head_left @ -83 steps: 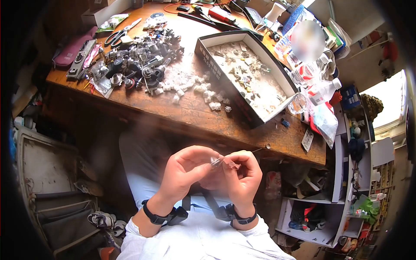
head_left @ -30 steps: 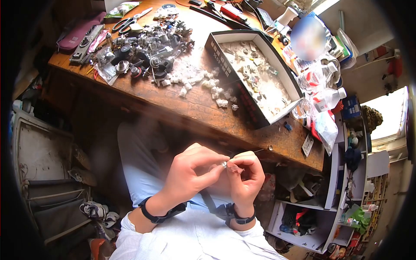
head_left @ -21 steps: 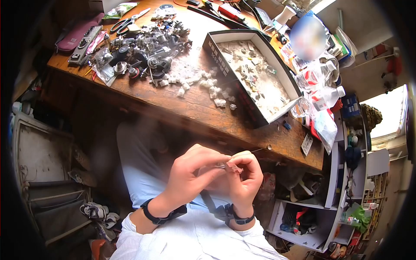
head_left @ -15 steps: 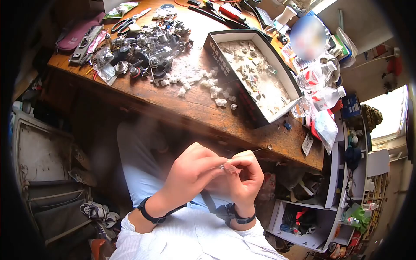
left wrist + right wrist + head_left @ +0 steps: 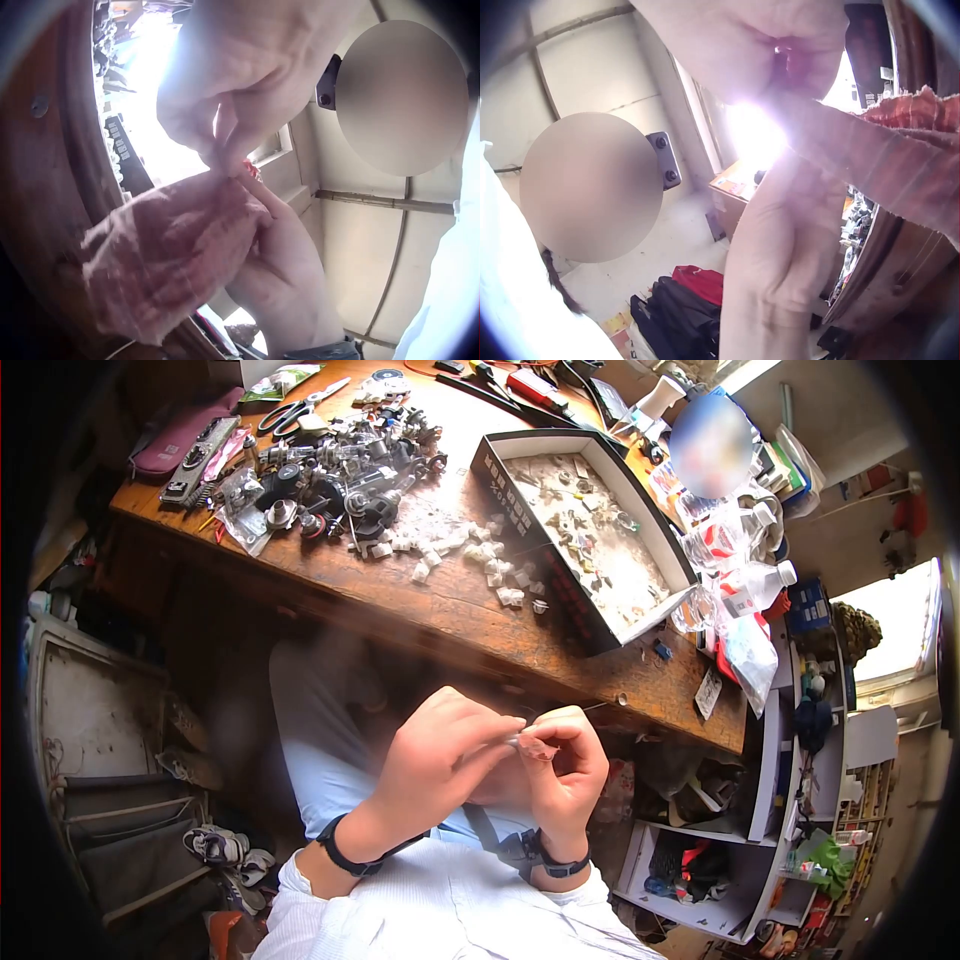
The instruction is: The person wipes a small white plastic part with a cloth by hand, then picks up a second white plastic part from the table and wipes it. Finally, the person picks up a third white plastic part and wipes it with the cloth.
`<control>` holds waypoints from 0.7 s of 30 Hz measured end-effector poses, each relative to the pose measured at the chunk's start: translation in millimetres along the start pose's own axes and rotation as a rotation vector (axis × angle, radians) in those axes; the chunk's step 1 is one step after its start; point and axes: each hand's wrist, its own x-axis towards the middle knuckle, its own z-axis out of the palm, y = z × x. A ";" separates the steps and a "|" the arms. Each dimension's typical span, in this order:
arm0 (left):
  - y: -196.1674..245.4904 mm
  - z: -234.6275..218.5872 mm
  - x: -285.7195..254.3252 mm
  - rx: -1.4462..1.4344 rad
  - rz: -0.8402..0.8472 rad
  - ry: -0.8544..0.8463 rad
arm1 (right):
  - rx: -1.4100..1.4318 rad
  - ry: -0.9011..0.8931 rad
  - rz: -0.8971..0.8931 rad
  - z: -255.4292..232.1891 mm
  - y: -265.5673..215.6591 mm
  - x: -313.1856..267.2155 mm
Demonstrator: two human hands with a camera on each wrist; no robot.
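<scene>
Thumb and fingertips of my left hand (image 5: pixel 440 750) pinch a small shiny piece (image 5: pixel 513 740), glassy-looking and mostly hidden by the fingers. My right hand (image 5: pixel 567 780) holds a reddish, frayed cloth (image 5: pixel 538 748) against it, so the fingertips of both hands meet over my lap. From the left wrist, the cloth (image 5: pixel 165 255) hangs as a wide striped rag below the pinching fingers. The right wrist view has the same cloth (image 5: pixel 907 161) stretching out to the right from the fingertips. I cannot tell exactly what the small piece is.
Beyond the hands is a wooden table (image 5: pixel 450 610). On it lie a pile of bulb-like glass and metal parts (image 5: pixel 350 485), several white plastic pieces (image 5: pixel 490 565), scissors (image 5: pixel 300 410) and a black-sided box (image 5: pixel 530 520) with small parts. Plastic bottles (image 5: pixel 750 595) stand at the right.
The left fingers have closed in toward the cloth, covering more of the small piece than 2.8 seconds ago. Since then they make small shifts at the cloth; the right hand keeps its hold.
</scene>
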 end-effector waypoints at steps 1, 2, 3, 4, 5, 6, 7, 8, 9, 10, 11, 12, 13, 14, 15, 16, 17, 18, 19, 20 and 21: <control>2.0 -1.6 0.9 0.071 0.041 -0.029 | -0.042 0.005 -0.016 1.2 -1.6 0.5; 3.8 -2.9 1.3 0.143 0.082 -0.057 | -0.085 0.009 -0.031 2.3 -2.4 0.7; 5.0 -3.3 1.3 0.143 0.082 -0.056 | -0.084 0.008 -0.031 3.1 -1.4 0.5; 6.3 -3.0 1.4 0.210 0.095 -0.062 | -0.122 0.011 -0.050 3.7 0.3 0.3; 7.5 -2.6 1.7 0.277 0.108 -0.068 | -0.161 0.015 -0.068 3.9 1.4 0.2; 8.8 -2.6 2.6 0.277 0.108 -0.067 | -0.161 0.014 -0.068 3.7 1.5 0.1; 10.1 -2.5 3.8 0.275 0.112 -0.054 | -0.146 0.025 -0.050 3.5 1.6 -0.2; 10.9 -1.9 4.5 0.273 0.115 -0.040 | -0.132 0.035 -0.031 3.1 1.5 -0.5; 10.8 0.0 4.0 0.272 0.116 -0.041 | -0.133 0.036 -0.031 3.6 -1.0 -0.1; 10.2 2.9 2.6 0.196 0.060 -0.003 | -0.054 0.040 0.044 4.6 -5.5 0.9; 9.5 6.0 0.9 0.120 0.004 0.032 | 0.024 0.045 0.119 5.3 -8.6 1.1; 9.0 9.2 -1.4 0.117 0.005 0.029 | 0.023 0.049 0.120 6.7 -9.2 0.7; 8.1 12.3 -4.1 -0.064 -0.113 0.038 | 0.034 0.059 0.120 9.1 -9.2 0.7; 6.8 14.4 -6.3 -0.244 -0.230 0.048 | 0.047 0.067 0.121 10.4 -9.0 0.9; 5.3 15.3 -7.9 -0.252 -0.220 0.047 | 0.048 0.063 0.121 10.3 -8.1 0.6; 4.2 14.6 -7.5 -0.250 -0.221 0.050 | 0.040 0.071 0.111 10.0 -6.5 -0.6; 2.8 13.3 -6.0 -0.117 -0.107 0.039 | 0.032 0.079 0.101 9.6 -4.9 -1.4; 2.0 12.4 -5.1 0.016 0.007 0.026 | 0.033 0.079 0.101 8.9 -3.8 -1.7; 1.8 11.6 -5.1 0.016 0.006 0.026 | -0.050 0.085 0.054 7.9 -2.9 -1.9; 1.5 10.7 -5.0 0.093 0.075 -0.004 | -0.132 0.092 0.007 6.9 -1.9 -2.0; 1.5 10.2 -4.8 0.170 0.144 -0.036 | -0.132 0.094 0.006 5.6 -0.4 -2.0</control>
